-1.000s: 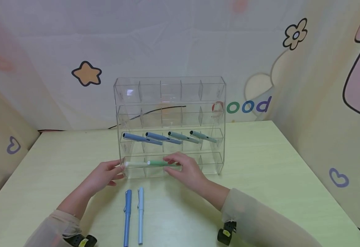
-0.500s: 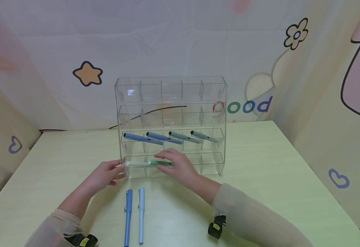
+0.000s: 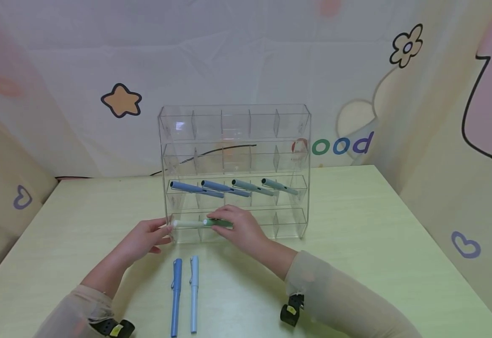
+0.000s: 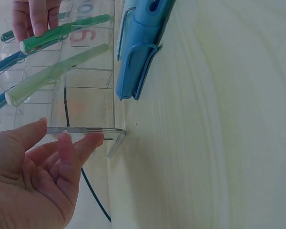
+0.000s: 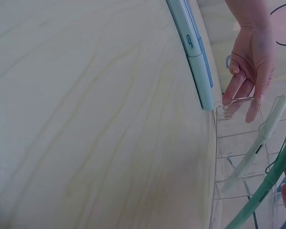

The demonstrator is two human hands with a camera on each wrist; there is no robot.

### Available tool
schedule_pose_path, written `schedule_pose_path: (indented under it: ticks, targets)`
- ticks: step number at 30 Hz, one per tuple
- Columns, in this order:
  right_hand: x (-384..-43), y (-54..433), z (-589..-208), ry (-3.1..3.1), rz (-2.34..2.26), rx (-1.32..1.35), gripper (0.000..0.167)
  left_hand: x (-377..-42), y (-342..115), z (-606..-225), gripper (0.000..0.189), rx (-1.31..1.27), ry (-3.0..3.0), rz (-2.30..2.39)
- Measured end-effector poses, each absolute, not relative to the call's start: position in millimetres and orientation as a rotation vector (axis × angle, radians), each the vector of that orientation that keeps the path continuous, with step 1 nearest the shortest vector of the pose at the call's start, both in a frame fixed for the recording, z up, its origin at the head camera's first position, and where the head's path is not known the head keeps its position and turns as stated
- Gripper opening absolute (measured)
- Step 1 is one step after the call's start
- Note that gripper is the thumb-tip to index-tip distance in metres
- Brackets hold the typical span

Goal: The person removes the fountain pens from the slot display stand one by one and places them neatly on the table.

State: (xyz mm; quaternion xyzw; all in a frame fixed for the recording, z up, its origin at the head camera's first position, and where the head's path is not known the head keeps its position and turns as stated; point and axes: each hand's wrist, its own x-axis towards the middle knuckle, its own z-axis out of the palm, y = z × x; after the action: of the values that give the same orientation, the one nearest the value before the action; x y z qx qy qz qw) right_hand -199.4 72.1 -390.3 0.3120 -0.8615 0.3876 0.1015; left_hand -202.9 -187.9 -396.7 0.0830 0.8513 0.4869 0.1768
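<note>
Right hand [image 3: 239,230] pinches the green pen [image 3: 218,223] at the acrylic rack's [image 3: 235,123] bottom row; left hand [image 3: 144,238] (fingers straight) steadies the rack's lower-left corner.

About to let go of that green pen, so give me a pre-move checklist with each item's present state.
1. Right hand has a grip on the dark green plastic pen: ok.
2. Left hand steadies the clear acrylic grid rack at its lower left corner: ok.
3. Dark green plastic pen fully seated in a bottom-row cell: cannot tell.
4. Pale green pen lies in the bottom row: ok.
5. Two blue pens on the table lie clear of the rack: ok.
</note>
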Motion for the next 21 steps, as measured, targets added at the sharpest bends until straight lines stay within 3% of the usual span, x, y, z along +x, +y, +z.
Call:
schedule_pose_path:
  ticks: [7, 21]
  targets:
    - [-199, 75, -389, -2.501, 1.112, 0.922, 0.025, -203, -187, -397, 0.053, 0.224, 2.409, 1.379]
    - [-199, 84, -372, -2.342, 1.461, 0.792, 0.021, -201, -186, -395, 0.052, 0.218, 2.401, 1.381]
